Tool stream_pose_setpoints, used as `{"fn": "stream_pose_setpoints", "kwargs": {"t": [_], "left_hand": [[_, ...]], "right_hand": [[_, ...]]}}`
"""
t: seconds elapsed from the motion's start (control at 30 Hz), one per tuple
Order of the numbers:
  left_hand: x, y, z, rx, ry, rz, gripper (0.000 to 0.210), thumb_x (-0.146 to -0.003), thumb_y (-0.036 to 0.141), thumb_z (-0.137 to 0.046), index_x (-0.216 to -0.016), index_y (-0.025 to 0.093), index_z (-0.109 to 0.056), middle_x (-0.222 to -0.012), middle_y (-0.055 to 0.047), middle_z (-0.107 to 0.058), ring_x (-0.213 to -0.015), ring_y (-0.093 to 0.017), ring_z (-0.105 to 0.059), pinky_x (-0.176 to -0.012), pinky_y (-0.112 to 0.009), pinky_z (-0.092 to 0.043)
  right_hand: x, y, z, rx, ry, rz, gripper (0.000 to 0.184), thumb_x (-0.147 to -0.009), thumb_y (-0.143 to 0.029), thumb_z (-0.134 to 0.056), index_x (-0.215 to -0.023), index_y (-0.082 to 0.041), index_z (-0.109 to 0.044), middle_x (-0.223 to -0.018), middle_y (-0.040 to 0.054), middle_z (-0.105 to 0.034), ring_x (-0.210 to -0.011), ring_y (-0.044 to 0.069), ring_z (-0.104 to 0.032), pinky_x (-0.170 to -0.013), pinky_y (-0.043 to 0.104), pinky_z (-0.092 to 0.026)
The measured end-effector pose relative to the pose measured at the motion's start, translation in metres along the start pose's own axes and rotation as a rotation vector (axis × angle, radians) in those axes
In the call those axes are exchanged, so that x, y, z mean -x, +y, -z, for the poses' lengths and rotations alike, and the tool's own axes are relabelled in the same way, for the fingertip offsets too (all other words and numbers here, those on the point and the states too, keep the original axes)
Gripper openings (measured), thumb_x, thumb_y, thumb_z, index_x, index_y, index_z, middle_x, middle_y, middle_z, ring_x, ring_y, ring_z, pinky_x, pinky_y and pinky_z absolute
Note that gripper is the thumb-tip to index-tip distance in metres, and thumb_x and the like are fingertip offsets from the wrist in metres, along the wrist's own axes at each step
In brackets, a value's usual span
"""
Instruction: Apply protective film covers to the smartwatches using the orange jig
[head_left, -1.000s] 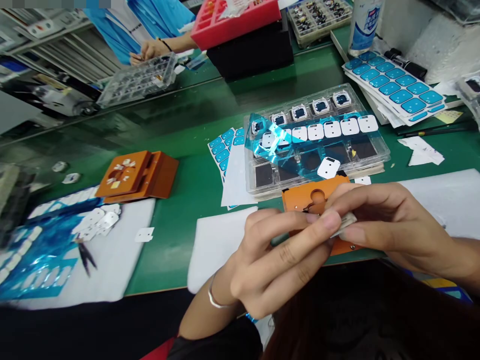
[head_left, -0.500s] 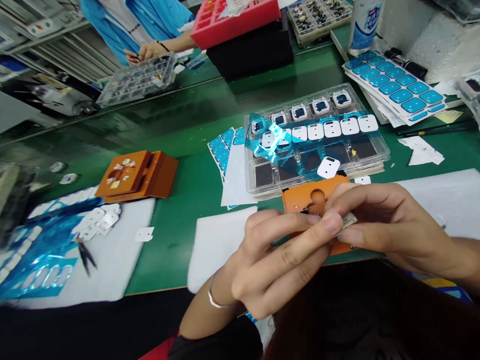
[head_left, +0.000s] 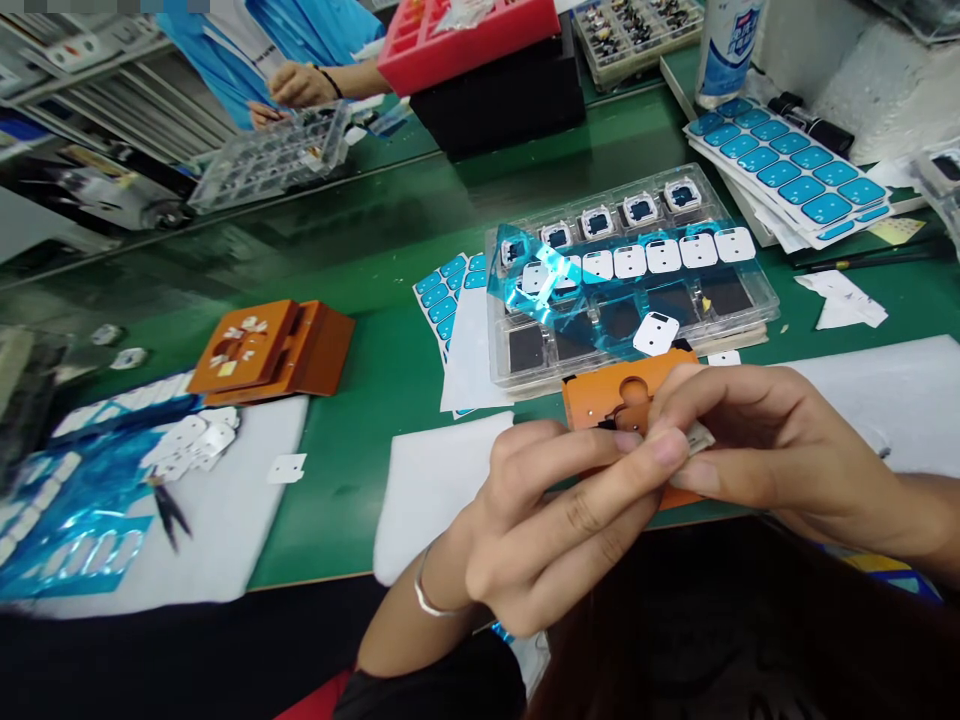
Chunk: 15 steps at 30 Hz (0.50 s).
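Note:
Both hands meet above an orange fixture (head_left: 600, 395) at the bench's front edge. Between the fingertips is a small pale flat piece (head_left: 699, 439), mostly covered, so its kind does not show. My left hand (head_left: 570, 520) is closed, its index finger and thumb tips pressing at the piece. My right hand (head_left: 765, 440) pinches the same piece from the other side. Dark tweezer-like tips show by the left fingers, but I cannot make out what they are. Just beyond, a white square cover (head_left: 655, 333) leans on the clear tray.
The clear tray (head_left: 765, 300) holds several small modules under blue film (head_left: 551, 285). Blue label sheets (head_left: 795, 170) lie right. At left are another orange fixture (head_left: 247, 350), tweezers (head_left: 171, 515) and white pieces (head_left: 199, 440) on foam. Across the bench, a co-worker's hand (head_left: 300, 85) is beside a parts tray.
My two hands stay pressed together with only a slight shift of the fingers. The co-worker's hand has lifted a little from the other.

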<state>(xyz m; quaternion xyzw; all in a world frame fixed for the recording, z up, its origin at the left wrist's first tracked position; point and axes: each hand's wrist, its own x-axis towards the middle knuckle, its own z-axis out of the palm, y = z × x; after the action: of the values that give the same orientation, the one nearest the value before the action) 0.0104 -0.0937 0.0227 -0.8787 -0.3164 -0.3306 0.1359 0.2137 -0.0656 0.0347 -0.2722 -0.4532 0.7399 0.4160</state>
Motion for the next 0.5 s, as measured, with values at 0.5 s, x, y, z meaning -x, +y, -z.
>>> {"fn": "stream_pose_setpoints", "kwargs": {"t": [0.5], "left_hand": [[-0.0063, -0.0058, -0.0011, 0.042, 0.059, -0.105, 0.011, -0.09, 0.013, -0.063, -0.093, 0.021, -0.069, -0.118, 0.003, -0.074, -0.096, -0.014, -0.071, -0.076, -0.028, -0.062]], "right_hand": [[0.0003, 0.0039, -0.0005, 0.094, 0.038, 0.053, 0.014, -0.077, -0.016, -0.079, -0.081, -0.023, -0.069, -0.078, -0.0027, -0.063, -0.069, 0.011, -0.055, -0.062, 0.024, -0.048]]}}
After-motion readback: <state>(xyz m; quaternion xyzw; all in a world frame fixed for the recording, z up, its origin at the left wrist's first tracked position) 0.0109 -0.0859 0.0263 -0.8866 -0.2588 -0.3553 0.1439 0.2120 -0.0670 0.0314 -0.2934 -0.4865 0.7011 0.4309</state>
